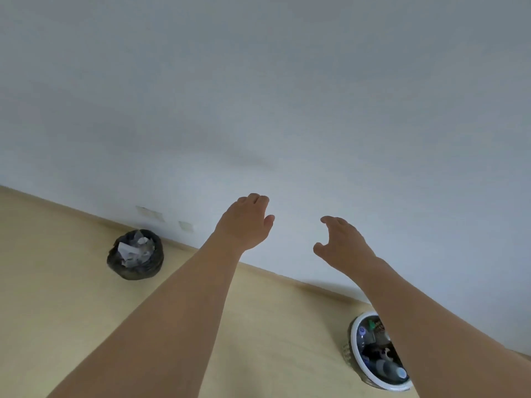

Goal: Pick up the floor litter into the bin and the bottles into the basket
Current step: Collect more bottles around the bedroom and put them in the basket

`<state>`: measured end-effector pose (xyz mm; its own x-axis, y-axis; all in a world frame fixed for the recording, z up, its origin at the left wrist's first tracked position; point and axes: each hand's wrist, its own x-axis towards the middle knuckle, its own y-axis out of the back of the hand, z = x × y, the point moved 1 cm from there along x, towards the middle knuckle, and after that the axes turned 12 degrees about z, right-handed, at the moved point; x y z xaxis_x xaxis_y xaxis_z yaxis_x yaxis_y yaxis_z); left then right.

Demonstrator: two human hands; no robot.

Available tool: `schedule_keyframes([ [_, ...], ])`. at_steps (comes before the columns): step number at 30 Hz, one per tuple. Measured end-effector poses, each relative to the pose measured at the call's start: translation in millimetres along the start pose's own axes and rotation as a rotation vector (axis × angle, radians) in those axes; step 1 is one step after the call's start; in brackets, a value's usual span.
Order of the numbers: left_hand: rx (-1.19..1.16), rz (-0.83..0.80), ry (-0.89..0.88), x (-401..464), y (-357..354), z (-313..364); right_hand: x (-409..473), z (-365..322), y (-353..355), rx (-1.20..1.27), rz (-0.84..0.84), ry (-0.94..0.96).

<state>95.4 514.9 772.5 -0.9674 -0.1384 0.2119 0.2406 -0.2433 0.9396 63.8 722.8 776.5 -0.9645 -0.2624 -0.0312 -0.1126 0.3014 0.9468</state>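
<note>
Both hands are raised before the white wall (pixel 258 96), holding nothing: left hand (pixel 247 222) and right hand (pixel 342 242), fingers loosely curled. Bin (pixel 135 255), black-lined, holding crumpled paper litter (pixel 133 248), stands far left by the wall. Basket (pixel 355 337), white-rimmed, holding bottles (pixel 388 367), sits near right on the floor (pixel 57 282).

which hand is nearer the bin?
Left. The left hand is up and to the right of the bin; the right hand is farther right, above the basket.
</note>
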Motion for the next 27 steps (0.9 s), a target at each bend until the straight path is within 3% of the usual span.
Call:
schedule_keyframes([
  [13,0.052,0.144,0.481,-133,137,-354,10,-375,-129,0.017,-0.192,0.465],
  [27,0.034,0.256,1.137,-305,171,-616,-6,-696,-292,-0.044,-0.543,0.96],
])
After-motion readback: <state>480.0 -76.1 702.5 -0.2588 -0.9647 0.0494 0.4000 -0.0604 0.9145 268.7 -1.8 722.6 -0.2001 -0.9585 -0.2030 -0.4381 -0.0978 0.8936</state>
